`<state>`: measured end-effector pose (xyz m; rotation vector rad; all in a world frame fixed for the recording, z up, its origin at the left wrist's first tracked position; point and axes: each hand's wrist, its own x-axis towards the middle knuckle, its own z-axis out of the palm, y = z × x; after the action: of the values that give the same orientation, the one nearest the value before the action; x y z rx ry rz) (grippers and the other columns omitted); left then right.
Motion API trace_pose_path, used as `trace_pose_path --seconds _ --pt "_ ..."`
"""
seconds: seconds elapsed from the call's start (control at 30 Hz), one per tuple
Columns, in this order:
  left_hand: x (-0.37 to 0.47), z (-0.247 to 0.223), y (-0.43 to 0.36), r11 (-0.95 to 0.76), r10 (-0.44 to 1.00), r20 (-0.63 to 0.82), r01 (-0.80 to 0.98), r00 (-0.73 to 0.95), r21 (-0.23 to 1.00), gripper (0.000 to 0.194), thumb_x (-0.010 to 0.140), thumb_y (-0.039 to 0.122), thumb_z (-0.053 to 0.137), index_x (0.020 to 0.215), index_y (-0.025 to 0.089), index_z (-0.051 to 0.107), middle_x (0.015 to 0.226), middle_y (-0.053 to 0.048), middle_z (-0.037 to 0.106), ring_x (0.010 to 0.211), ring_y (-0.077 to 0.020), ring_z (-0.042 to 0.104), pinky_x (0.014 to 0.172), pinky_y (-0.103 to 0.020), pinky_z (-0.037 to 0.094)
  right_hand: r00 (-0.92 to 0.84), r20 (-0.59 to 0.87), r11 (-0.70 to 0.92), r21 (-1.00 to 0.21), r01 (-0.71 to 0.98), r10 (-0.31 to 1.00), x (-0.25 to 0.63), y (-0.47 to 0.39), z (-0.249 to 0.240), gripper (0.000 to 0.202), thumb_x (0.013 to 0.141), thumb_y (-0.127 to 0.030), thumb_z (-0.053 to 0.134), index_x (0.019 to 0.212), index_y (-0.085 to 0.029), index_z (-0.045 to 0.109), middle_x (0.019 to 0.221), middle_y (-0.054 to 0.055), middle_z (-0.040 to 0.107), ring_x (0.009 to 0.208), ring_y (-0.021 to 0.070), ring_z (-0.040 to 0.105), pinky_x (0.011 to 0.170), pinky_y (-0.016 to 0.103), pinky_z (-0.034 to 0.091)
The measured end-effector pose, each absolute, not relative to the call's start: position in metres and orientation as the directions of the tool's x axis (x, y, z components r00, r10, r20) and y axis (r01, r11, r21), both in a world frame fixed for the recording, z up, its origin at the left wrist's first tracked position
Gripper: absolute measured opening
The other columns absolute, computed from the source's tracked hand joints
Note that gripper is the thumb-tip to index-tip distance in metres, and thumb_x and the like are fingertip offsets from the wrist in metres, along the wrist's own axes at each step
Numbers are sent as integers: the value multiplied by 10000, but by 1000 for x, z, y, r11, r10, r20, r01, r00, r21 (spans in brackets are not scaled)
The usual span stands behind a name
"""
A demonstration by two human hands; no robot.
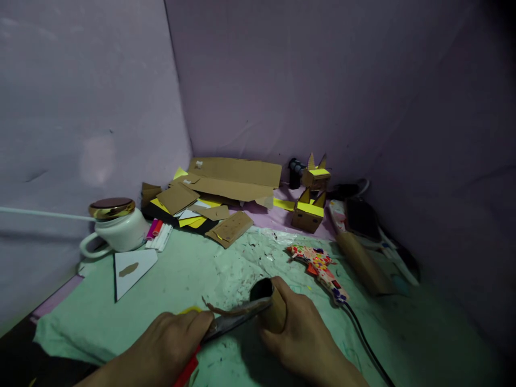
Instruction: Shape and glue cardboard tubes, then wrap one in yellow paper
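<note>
My left hand [175, 336] grips a pair of scissors [229, 324] with red and yellow on the handle, partly hidden by the fingers. Its blades meet the rim of a short brown cardboard tube [277, 314], where a thin torn strip [220, 310] curls away from the edge. Wrapped around that tube is my right hand [300, 330], tilting its dark open end toward the left. Just beyond the right hand, a flower-patterned glue gun [318, 266] lies on the green cloth [217, 269], its black cord trailing toward me.
At the back lie a folded cardboard piece [237, 172] and cardboard scraps [231, 228]. Two cardboard boxes with pointed ears, the nearer one [307, 217] in front, stand back right. A white mug [124, 231], markers [161, 236] and white triangular piece [133, 269] sit left; another tube [365, 263] lies right.
</note>
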<state>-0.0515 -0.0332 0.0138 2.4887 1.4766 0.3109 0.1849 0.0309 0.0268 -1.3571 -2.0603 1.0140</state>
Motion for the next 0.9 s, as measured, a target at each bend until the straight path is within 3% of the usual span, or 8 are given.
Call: trace_pose_path --seconds 0.13,0.5,0.67,0.9 --pt "-54 1 -33 -481 874 77 829 480 286 363 678 43 407 975 242 462 770 6 648 622 -173 611 552 -258 406 -382 8 260 -744 615 924 185 30 22 237 612 -115 548 804 -234 478 668 -10 633 574 169 564 526 257 370" --pt "-48 12 -35 -523 833 250 850 494 60 424 731 9 350 1076 229 464 773 -9 659 644 -200 627 605 -298 443 -337 41 269 -694 668 941 179 25 14 322 625 -111 578 919 -227 521 701 15 703 591 214 648 536 268 400" --pt "-46 6 -41 -484 861 229 869 454 97 396 728 11 377 1038 232 486 768 2 673 649 -192 635 604 -286 439 -326 66 286 -661 693 943 179 24 13 295 642 -130 564 913 -239 530 673 7 700 571 221 651 508 263 376" --pt "-40 11 -39 -452 882 173 890 438 51 371 701 6 344 935 210 548 698 -10 657 607 -192 604 565 -283 425 -270 130 287 -649 704 954 178 23 10 309 636 -129 594 926 -234 574 666 15 708 581 245 669 507 261 374"
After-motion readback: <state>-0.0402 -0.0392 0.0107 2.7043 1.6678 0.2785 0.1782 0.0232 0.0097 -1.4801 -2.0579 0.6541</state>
